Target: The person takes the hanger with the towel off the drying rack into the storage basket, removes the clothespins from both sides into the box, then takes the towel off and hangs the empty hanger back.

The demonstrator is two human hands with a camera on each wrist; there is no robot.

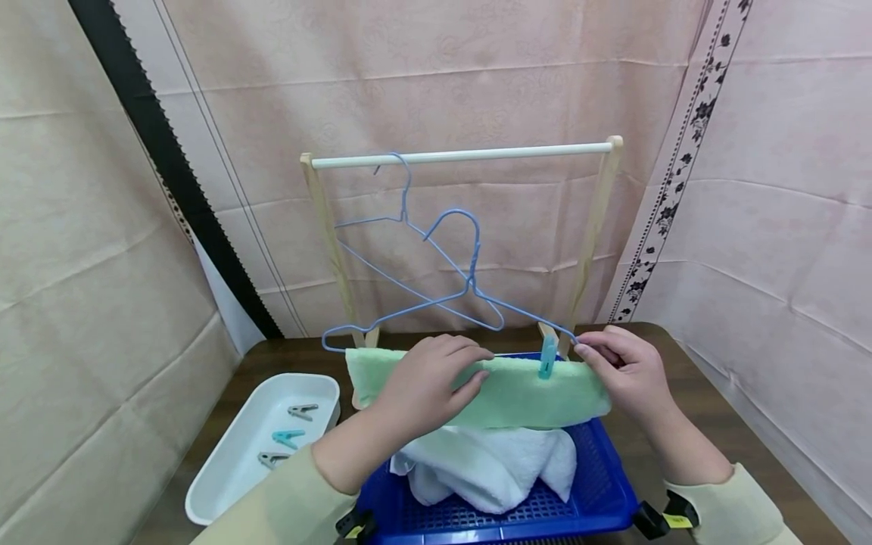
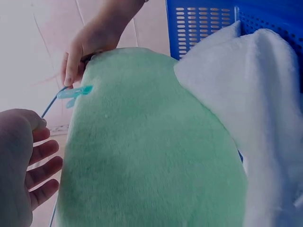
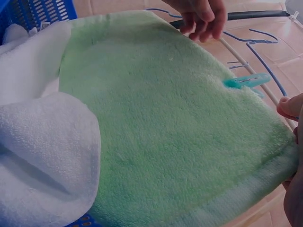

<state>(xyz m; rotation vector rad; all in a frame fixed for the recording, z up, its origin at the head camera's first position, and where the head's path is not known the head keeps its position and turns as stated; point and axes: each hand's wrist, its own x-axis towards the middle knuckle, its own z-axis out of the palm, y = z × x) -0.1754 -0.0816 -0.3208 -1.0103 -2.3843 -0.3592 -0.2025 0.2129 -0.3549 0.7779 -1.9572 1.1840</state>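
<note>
A light green towel (image 1: pixel 538 401) hangs folded over the lower part of a blue wire hanger (image 1: pixel 521 306). Near its right end a teal clothespin (image 1: pixel 547 357) clips the towel's top edge. My right hand (image 1: pixel 630 371) pinches the hanger's right corner between thumb and index finger. In front of the towel's left half is my left hand (image 1: pixel 429 382), its fingers relaxed and nothing in its grasp. The left wrist view shows those fingers (image 2: pixel 45 151) loosely bent beside the towel's top edge. The hanger's lower bar is hidden by the towel.
Below the towel, a white towel (image 1: pixel 490 465) lies in a blue basket (image 1: pixel 609 473). At left, a white tray (image 1: pixel 228 458) holds grey clothespins (image 1: pixel 303 411) and a teal clothespin (image 1: pixel 288 438). Behind stands a rack (image 1: pixel 463 156) with another blue hanger (image 1: pixel 406 198) on its rod.
</note>
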